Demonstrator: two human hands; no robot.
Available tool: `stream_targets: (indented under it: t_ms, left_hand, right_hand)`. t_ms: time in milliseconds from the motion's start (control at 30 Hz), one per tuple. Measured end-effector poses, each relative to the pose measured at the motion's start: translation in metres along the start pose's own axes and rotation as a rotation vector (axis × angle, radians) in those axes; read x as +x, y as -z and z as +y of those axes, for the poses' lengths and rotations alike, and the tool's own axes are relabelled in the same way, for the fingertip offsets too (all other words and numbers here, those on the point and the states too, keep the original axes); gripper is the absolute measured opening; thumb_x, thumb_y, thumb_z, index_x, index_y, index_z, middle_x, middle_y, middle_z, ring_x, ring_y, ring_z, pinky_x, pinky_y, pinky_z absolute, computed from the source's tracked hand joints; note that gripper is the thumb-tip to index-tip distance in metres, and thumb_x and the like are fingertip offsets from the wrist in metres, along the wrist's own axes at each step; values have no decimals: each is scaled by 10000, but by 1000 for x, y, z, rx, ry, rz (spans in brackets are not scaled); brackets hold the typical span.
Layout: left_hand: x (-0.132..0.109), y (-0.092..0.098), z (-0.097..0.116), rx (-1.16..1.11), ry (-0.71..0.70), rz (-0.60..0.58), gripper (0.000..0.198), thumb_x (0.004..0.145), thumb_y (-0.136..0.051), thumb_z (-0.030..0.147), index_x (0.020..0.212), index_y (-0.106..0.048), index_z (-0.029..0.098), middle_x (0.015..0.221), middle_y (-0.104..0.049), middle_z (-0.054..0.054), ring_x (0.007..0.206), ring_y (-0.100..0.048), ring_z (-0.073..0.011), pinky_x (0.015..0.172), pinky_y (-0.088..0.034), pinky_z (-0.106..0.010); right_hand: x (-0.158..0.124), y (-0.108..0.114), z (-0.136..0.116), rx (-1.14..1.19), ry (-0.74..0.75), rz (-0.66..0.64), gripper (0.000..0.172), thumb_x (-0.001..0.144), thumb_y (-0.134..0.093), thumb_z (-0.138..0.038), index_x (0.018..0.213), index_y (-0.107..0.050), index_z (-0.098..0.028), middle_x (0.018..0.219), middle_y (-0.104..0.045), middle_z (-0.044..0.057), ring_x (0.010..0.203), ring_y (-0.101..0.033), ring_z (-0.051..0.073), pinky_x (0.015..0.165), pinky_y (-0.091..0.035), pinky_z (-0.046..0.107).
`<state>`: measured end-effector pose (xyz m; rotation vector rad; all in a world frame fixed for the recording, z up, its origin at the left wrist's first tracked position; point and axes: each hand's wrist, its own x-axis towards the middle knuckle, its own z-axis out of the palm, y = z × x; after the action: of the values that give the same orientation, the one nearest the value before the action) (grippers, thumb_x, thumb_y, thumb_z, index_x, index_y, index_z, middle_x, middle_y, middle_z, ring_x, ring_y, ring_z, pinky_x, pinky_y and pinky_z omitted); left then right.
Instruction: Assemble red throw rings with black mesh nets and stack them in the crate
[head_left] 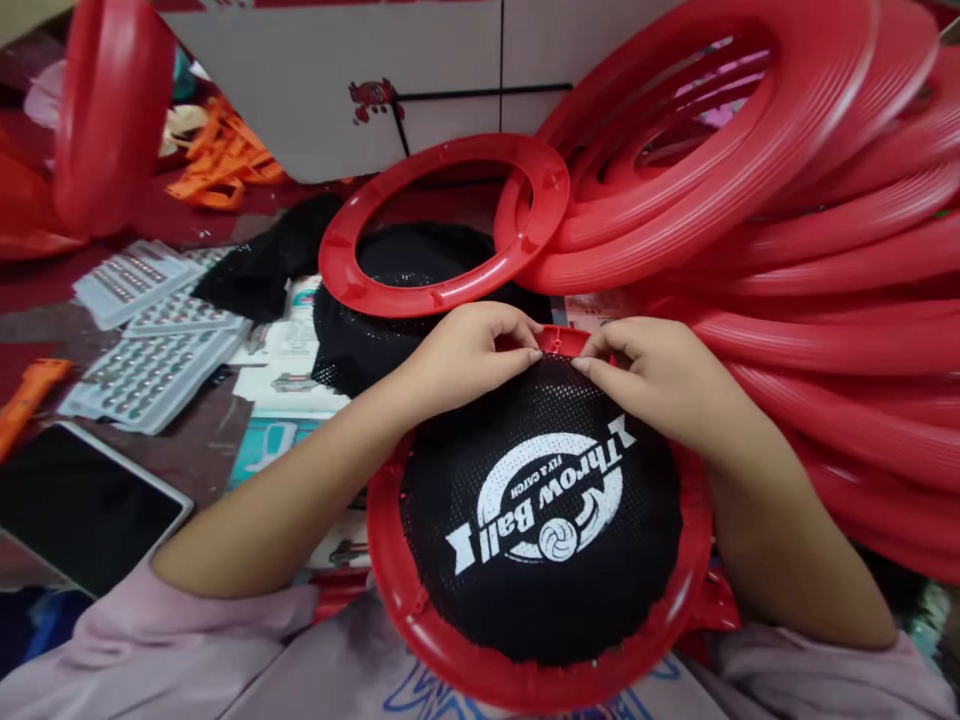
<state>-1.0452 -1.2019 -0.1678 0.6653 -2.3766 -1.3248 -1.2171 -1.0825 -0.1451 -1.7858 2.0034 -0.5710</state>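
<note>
A round black mesh net (pixel 541 590) with a white "Throw Ball" print lies over a red plastic ring (pixel 536 685), which rests against my front. At the ring's far side, my left hand (pixel 480 350) pinches the net's edge between thumb and forefinger. Close beside it on the right, my right hand (pixel 649 370) pinches the same edge. A short stretch of the red rim shows between the two hands. Just beyond them, another flat red ring (pixel 442 298) leans on a stack of black mesh nets (pixel 352 345).
Large red rings (pixel 817 340) are piled on the right. To the left are clear plastic trays (pixel 150 370) of small round pieces, a dark tablet-like slab (pixel 82 510) and orange plastic parts (pixel 225 150). A white box (pixel 322 90) stands at the back.
</note>
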Motion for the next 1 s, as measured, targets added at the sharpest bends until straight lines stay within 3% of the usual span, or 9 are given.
stream_targets:
  t_ms: [167, 367, 667, 1000]
  left_hand:
    - [1, -4, -5, 169, 7, 68, 91, 777, -582, 171, 772, -664, 134, 859, -688, -46, 766, -619, -159, 716, -487, -291]
    - [2, -5, -4, 291, 19, 90, 113, 788, -591, 219, 749, -646, 128, 780, -650, -39, 717, -569, -154, 666, -431, -279]
    - [4, -5, -2, 346, 40, 75, 135, 794, -598, 239, 743, -651, 126, 772, -651, -36, 692, -564, -150, 659, -415, -280]
    - [7, -8, 2, 332, 128, 61, 98, 741, -588, 192, 679, -639, 135, 658, -619, -9, 605, -530, -140, 621, -407, -278]
  right_hand:
    - [6, -6, 3, 4, -38, 35, 113, 826, -607, -225, 759, -673, -164, 708, -624, 6, 610, -503, 114, 586, -326, 247]
    - [8, -8, 7, 10, -52, 49, 127, 823, -610, -243, 738, -664, -165, 712, -628, 9, 614, -503, 116, 588, -327, 250]
    - [10, -8, 8, 7, -97, 30, 132, 798, -611, -252, 701, -649, -172, 654, -592, -7, 575, -459, 107, 556, -295, 252]
    - [6, 0, 4, 16, -106, 44, 138, 733, -575, -136, 623, -652, -169, 573, -574, -12, 536, -453, 106, 550, -306, 262]
